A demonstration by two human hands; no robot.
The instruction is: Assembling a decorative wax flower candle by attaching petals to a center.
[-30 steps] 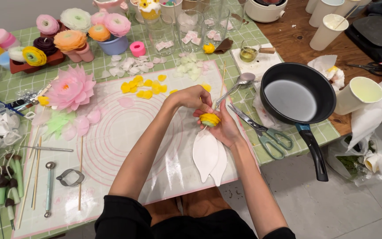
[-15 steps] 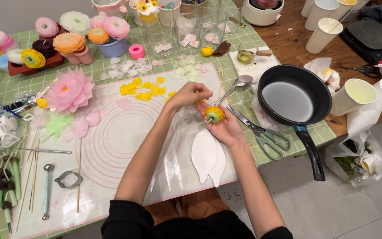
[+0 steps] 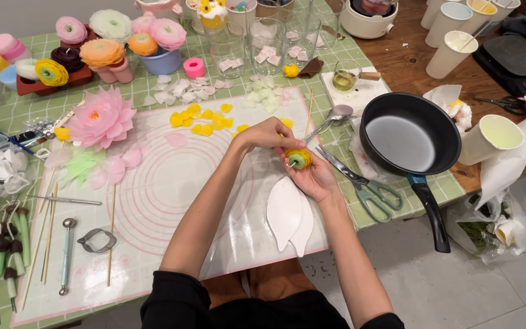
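Your left hand (image 3: 269, 135) and right hand (image 3: 315, 176) both pinched the small yellow-green flower (image 3: 298, 158) near the table's (image 3: 397, 58) front edge; scissors (image 3: 360, 180) just right; mat (image 3: 171, 183) left open.

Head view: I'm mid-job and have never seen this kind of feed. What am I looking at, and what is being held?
There is no machine here. A camera worn on a person's head looks down at their own two bare hands over a craft table.

The left hand and right hand together hold a small yellow and green rolled flower bud, with the left fingertips on its top.

Under them lies a translucent mat with pink circles. On it are loose yellow petals, a large pink flower and white leaf-shaped moulds. To the right sit scissors, a spoon and an empty black frying pan. Finished flowers line the far edge.
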